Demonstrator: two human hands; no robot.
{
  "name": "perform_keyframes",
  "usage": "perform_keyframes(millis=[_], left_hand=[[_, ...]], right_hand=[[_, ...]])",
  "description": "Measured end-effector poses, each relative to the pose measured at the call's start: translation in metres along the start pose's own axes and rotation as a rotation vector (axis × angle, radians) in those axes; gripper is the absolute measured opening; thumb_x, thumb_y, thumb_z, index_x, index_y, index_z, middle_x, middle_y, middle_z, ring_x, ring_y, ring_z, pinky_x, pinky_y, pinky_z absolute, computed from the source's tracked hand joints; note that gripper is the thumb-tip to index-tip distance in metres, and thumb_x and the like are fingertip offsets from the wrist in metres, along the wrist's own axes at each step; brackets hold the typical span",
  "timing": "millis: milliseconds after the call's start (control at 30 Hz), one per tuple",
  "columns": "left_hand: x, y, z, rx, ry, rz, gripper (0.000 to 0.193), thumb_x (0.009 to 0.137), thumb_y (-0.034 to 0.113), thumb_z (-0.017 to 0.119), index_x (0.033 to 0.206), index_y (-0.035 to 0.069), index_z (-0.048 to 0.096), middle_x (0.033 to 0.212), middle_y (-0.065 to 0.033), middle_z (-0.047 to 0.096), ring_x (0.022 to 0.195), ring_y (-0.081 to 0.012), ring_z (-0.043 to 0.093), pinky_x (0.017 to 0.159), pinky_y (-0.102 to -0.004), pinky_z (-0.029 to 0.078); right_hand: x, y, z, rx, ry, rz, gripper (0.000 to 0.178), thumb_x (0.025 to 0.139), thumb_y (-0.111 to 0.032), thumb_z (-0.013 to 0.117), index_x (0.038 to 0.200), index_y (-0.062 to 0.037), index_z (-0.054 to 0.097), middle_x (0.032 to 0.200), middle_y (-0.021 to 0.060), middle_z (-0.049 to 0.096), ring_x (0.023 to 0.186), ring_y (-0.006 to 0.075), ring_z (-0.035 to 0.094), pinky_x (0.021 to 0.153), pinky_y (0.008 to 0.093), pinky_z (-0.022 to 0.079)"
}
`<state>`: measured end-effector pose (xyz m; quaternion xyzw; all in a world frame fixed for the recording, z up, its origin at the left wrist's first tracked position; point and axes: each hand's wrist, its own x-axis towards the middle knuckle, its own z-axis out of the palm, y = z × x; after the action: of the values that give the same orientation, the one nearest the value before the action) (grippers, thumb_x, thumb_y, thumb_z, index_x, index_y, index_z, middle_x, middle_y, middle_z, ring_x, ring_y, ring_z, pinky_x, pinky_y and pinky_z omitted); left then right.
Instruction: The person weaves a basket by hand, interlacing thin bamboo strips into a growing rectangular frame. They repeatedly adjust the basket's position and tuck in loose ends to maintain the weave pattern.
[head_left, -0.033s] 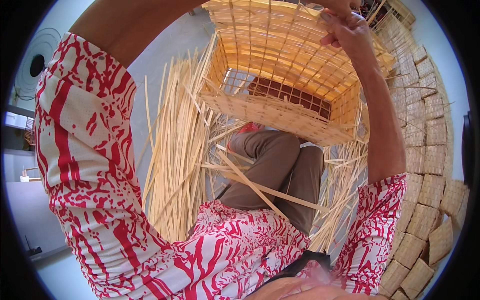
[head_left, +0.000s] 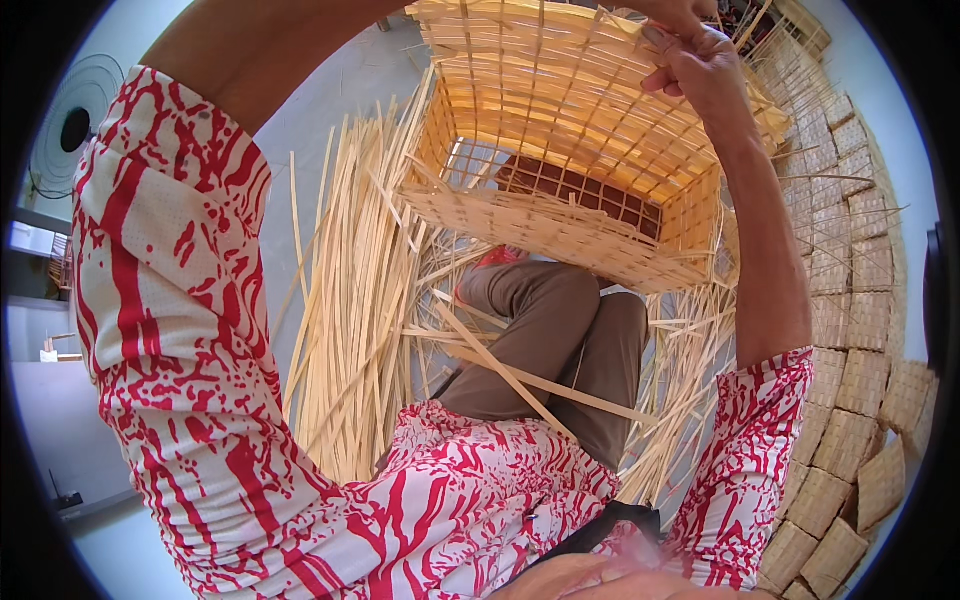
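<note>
Your right hand [head_left: 700,68] pinches the golden, boxy woven-strip basket [head_left: 575,75] beyond your brown-trousered knees [head_left: 580,292]; your cropped left hand [head_left: 675,10], can't tell. Careful: overbending could split the rim.

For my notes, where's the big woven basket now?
In the head view, the woven basket is at upper centre, right of the long pale strips, with the right hand at its upper right.
</note>
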<state>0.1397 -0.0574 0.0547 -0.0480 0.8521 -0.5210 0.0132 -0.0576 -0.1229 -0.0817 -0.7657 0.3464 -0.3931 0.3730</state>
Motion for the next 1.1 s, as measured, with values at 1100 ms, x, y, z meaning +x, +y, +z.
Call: perform_keyframes(millis=[1100], left_hand=[[-0.016, 0.185, 0.034, -0.637, 0.597, -1.603, 0.036, 0.088, 0.017, 0.079, 0.122, 0.008, 0.071, 0.087, -0.0071, 0.078, 0.074, -0.0225, 0.076, 0.066, -0.0301, 0.06]], right_hand=[[-0.015, -0.046, 0.023, -0.041, 0.061, 0.003, 0.018, 0.101, -0.019, 0.065, 0.103, -0.0045, 0.076, 0.079, 0.0024, 0.072, 0.063, 0.0097, 0.073, 0.05, 0.0202, 0.049]])
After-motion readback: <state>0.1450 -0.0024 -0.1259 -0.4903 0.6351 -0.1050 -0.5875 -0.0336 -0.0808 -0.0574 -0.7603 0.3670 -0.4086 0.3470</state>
